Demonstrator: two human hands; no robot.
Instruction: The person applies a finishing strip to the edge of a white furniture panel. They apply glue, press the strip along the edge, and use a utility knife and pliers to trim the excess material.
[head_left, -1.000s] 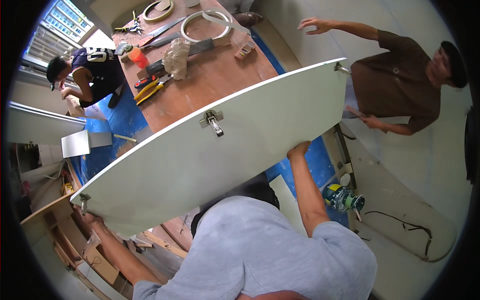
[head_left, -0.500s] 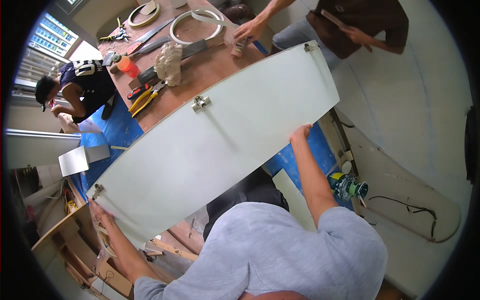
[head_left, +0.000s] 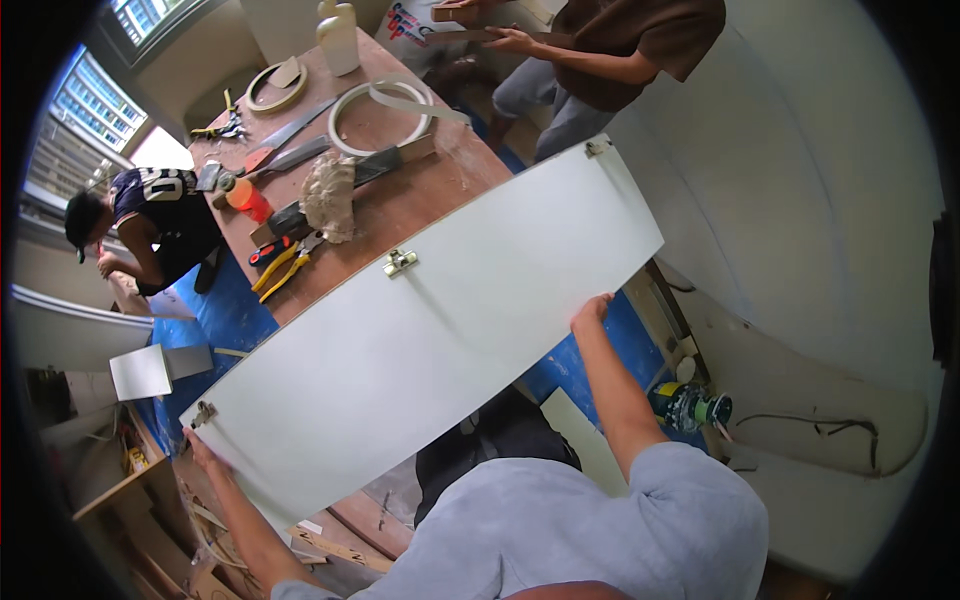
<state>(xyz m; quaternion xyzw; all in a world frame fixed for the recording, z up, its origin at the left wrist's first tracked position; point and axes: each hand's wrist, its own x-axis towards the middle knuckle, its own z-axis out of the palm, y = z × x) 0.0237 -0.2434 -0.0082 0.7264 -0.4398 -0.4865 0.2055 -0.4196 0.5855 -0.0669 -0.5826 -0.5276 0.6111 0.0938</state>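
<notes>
A long white cabinet door (head_left: 420,350) lies across the middle of the view, over the near part of a workbench. Three metal hinges sit along its far edge: a left one (head_left: 203,413), a middle one (head_left: 399,262) and a right one (head_left: 598,149). My left hand (head_left: 202,452) is closed on the door's short left end, just below the left hinge. On the near long edge, toward the right, my right hand (head_left: 592,312) grips the door with its fingers partly hidden beneath.
The brown workbench (head_left: 450,170) carries yellow-handled pliers (head_left: 285,270), a white edging roll (head_left: 340,120), an orange bottle (head_left: 247,198) and a crumpled cloth (head_left: 328,198). One co-worker (head_left: 640,50) stands at back right, another (head_left: 160,215) crouches left. A green-capped jar (head_left: 690,405) stands right.
The view has tilted, so the bench and door sit lower. The co-worker in brown has taken a hand off the bench and now holds a strip in both hands. My grips stay on the door.
</notes>
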